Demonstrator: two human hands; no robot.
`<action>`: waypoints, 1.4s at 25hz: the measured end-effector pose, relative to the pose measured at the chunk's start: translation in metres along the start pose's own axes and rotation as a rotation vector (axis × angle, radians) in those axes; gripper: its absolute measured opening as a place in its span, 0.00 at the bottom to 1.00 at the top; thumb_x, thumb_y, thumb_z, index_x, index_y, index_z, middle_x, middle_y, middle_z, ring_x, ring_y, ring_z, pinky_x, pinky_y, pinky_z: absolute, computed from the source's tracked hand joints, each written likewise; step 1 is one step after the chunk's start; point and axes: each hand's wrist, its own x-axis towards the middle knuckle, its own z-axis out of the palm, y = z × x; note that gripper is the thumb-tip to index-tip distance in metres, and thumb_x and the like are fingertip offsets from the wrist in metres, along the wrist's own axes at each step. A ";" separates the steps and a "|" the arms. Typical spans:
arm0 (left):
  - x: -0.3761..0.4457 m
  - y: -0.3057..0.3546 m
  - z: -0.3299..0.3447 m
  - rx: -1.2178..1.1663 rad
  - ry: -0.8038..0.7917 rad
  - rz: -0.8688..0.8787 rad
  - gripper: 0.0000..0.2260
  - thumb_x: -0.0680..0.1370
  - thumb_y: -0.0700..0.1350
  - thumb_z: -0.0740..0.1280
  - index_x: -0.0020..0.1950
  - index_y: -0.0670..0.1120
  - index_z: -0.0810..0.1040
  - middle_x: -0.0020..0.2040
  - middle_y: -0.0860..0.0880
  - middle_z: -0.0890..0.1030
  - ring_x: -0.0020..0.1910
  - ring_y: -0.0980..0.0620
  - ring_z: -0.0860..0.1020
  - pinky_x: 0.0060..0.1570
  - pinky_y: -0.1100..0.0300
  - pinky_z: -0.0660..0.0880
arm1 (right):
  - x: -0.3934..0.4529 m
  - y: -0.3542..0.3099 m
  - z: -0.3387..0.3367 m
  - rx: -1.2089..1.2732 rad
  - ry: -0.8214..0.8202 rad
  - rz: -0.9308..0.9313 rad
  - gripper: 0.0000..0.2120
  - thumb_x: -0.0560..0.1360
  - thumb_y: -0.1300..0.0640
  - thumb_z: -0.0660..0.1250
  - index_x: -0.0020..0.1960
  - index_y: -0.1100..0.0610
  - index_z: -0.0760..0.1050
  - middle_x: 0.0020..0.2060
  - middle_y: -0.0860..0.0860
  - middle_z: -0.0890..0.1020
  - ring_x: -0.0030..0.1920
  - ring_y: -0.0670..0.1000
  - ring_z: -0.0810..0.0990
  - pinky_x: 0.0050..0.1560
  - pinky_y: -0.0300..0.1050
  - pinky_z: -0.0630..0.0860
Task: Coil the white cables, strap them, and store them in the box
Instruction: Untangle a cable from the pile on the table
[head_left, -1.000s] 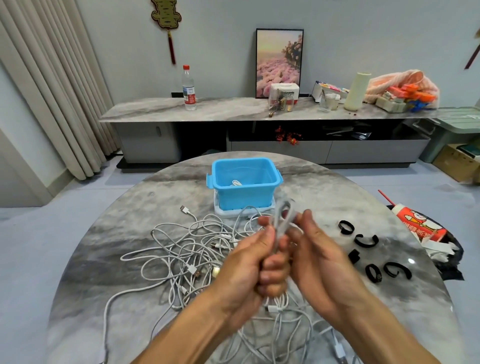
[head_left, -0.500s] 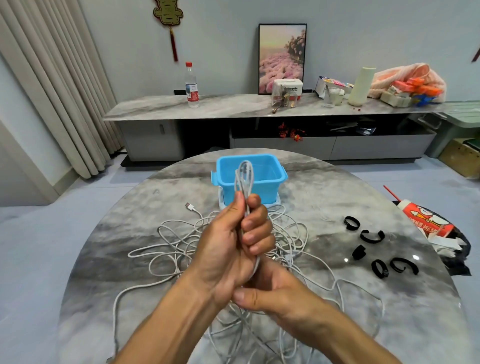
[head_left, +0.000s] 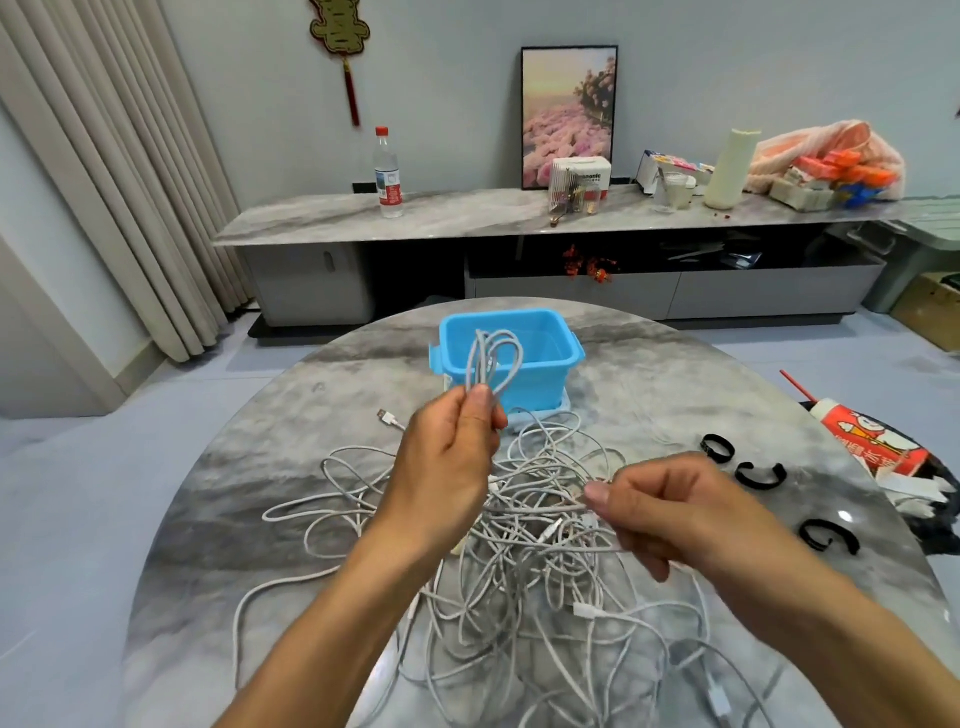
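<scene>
While left hand fingers pinch coiled cable upright | right hand fingers pinch its strand

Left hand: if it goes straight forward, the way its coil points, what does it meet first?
Most likely the blue box: the left hand holds the coil up just before it, though depth is unclear.

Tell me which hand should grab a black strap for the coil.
Right. The right hand is nearer the black straps and pinches only a loose cable strand, while the left hand holds the coil up.
</scene>
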 end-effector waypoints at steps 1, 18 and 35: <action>0.000 0.001 0.001 -0.004 -0.061 -0.028 0.15 0.85 0.49 0.54 0.42 0.45 0.72 0.25 0.57 0.66 0.23 0.57 0.61 0.27 0.62 0.58 | -0.001 -0.002 -0.004 0.070 0.009 0.011 0.17 0.68 0.47 0.75 0.28 0.57 0.77 0.22 0.52 0.71 0.22 0.48 0.65 0.26 0.38 0.64; -0.007 0.003 -0.005 -0.046 -0.634 -0.224 0.14 0.83 0.48 0.59 0.48 0.40 0.79 0.30 0.51 0.68 0.27 0.57 0.63 0.27 0.66 0.60 | 0.009 0.009 -0.014 0.629 0.030 0.037 0.08 0.72 0.58 0.70 0.48 0.57 0.86 0.41 0.55 0.86 0.42 0.50 0.84 0.44 0.44 0.80; -0.017 -0.005 0.015 -0.103 -0.426 -0.103 0.16 0.82 0.54 0.59 0.42 0.44 0.72 0.30 0.51 0.71 0.29 0.53 0.69 0.35 0.58 0.73 | 0.009 0.008 -0.011 0.556 0.208 -0.058 0.14 0.63 0.57 0.74 0.47 0.61 0.86 0.34 0.55 0.81 0.32 0.47 0.77 0.30 0.38 0.75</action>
